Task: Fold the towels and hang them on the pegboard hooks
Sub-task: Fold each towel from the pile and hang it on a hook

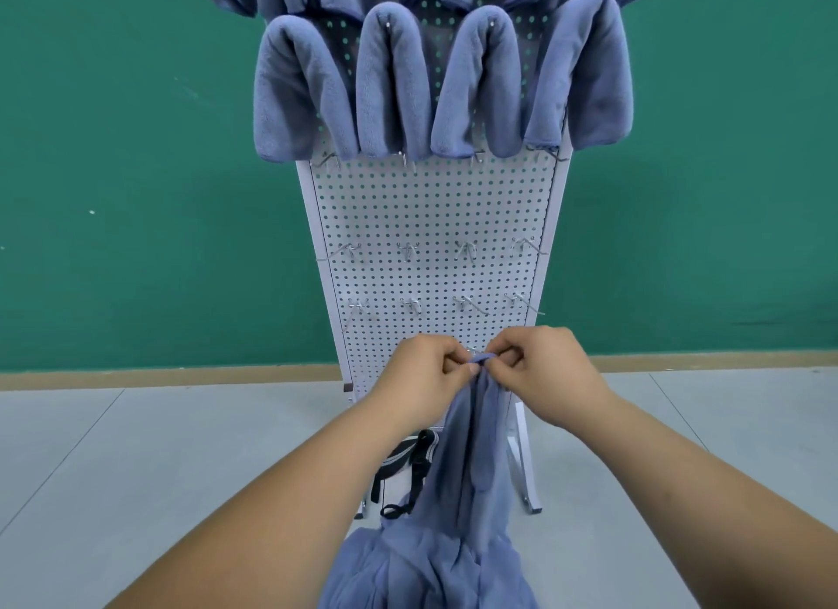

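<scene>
wall [113, 155]: green, behind everything, with a tan skirting strip along its foot.
floor [136, 450]: pale grey tiles.
left hand [426, 373]: fingers curled, thumb and fingertips pinching the top edge of the loose towel [480, 450], in front of the lower part of the pegboard [435, 209].
black straps [417, 465]: at the foot of the pegboard, partly hidden by the hanging cloth; what they belong to is hard to tell.
pegboard: white, perforated, upright on a white frame that stands on the floor in front of the wall.
hung towels [299, 91]: four blue folded ones draped side by side across the upper pegboard, with more blue cloth above them cut off by the top edge.
hooks [410, 251]: bare metal ones in rows of four below the hung towels.
loose towel: blue, its bunched edge held between both hands, hanging down to a crumpled heap at the bottom of the view.
right hand [548, 373]: fingers curled, pinching the same edge just beside the left hand.
</scene>
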A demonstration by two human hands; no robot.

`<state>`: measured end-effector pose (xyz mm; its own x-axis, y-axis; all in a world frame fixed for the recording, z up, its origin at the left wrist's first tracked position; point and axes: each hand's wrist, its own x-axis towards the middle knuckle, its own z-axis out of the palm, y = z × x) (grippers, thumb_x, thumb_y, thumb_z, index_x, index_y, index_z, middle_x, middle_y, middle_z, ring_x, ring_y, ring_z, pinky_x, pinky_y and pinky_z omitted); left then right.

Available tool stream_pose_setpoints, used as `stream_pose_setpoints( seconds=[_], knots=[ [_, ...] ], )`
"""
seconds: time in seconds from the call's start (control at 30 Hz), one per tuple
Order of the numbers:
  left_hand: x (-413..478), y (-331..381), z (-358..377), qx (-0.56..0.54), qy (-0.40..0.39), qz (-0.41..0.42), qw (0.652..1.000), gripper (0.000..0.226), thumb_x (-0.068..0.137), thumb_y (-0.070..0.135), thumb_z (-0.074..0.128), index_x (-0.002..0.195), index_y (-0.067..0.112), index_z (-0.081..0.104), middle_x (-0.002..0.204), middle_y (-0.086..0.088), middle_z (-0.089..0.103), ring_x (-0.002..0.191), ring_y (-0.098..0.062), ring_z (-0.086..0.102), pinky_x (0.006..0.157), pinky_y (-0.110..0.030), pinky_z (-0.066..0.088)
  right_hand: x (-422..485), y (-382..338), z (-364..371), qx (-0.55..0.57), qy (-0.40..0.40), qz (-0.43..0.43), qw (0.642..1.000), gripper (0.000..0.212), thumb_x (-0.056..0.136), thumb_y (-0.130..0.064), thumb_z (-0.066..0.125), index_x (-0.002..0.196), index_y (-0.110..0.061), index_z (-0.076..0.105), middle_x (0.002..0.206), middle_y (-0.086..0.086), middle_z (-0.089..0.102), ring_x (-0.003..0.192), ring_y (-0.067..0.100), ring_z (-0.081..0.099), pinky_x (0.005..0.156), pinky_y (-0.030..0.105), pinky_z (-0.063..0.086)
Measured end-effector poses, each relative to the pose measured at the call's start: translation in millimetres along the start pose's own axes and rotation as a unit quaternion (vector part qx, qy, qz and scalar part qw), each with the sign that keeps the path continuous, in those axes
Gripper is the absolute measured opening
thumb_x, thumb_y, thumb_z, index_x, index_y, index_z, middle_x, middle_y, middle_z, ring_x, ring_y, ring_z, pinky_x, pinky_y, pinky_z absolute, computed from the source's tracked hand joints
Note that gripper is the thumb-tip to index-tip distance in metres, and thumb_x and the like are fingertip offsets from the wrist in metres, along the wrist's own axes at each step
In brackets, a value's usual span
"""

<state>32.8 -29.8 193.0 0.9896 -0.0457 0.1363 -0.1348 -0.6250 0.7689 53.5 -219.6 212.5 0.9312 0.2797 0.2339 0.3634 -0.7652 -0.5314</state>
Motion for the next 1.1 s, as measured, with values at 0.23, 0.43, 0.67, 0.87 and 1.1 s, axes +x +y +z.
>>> stream_pose_setpoints(
  seconds=[0.23, 0.43, 0.67, 0.87, 1.1],
  knots=[
    [7, -7, -24, 0.068, 0.058, -0.014, 0.996, 0.011, 0.096, 0.032, 0.072, 0.088, 0.027, 0.074, 0.069, 0.012, 0.065, 0.06, -0.005, 0.056, 0.06, -0.02, 0.041, 5, 29, -16, -0.135, 0.016, 0.026, 0.99, 0.013, 0.086, -0.03, 0.069, 0.095, -0.033, 0.079, 0.081, -0.014, 0.075, 0.083, 0.018, 0.069, 0.074, 0.035, 0.059],
    [9, -24, -44, 0.107, 0.089, -0.06, 0.988, 0.011, 0.097, 0.03, 0.071, 0.089, 0.023, 0.075, 0.071, 0.01, 0.069, 0.07, -0.008, 0.063, 0.065, -0.023, 0.047, 8, 54, -33, -0.113, -0.046, 0.013, 0.992, 0.01, 0.094, -0.038, 0.073, 0.09, -0.032, 0.079, 0.077, -0.009, 0.073, 0.077, 0.019, 0.065, 0.069, 0.034, 0.054],
    [9, -35, -48, 0.024, 0.07, -0.115, 0.991, 0.007, 0.098, 0.022, 0.071, 0.102, 0.028, 0.07, 0.082, 0.0, 0.067, 0.074, -0.019, 0.063, 0.063, -0.024, 0.045, 5, 42, -35, 0.148, -0.098, 0.024, 0.984, 0.017, 0.101, -0.022, 0.067, 0.108, -0.035, 0.074, 0.057, -0.004, 0.051, 0.057, 0.012, 0.049, 0.062, 0.02, 0.052],
    [7, -24, -47, -0.12, 0.042, -0.094, 0.987, 0.027, 0.092, 0.013, 0.076, 0.109, 0.033, 0.07, 0.1, 0.001, 0.074, 0.073, -0.016, 0.068, 0.077, -0.044, 0.059, -1, 10, -34, 0.248, -0.149, 0.043, 0.956, 0.037, 0.095, 0.001, 0.054, 0.109, -0.023, 0.078, 0.089, -0.002, 0.08, 0.084, 0.017, 0.076, 0.084, 0.04, 0.06],
    [1, -3, -40, -0.204, 0.001, -0.055, 0.977, 0.022, 0.096, 0.01, 0.073, 0.114, 0.023, 0.071, 0.096, -0.001, 0.08, 0.087, -0.016, 0.07, 0.101, -0.046, 0.057, 2, 3, -14, 0.142, -0.048, -0.041, 0.988, 0.007, 0.089, -0.03, 0.083, 0.084, -0.031, 0.077, 0.087, -0.008, 0.073, 0.08, 0.007, 0.066, 0.077, 0.022, 0.053]
  ],
)
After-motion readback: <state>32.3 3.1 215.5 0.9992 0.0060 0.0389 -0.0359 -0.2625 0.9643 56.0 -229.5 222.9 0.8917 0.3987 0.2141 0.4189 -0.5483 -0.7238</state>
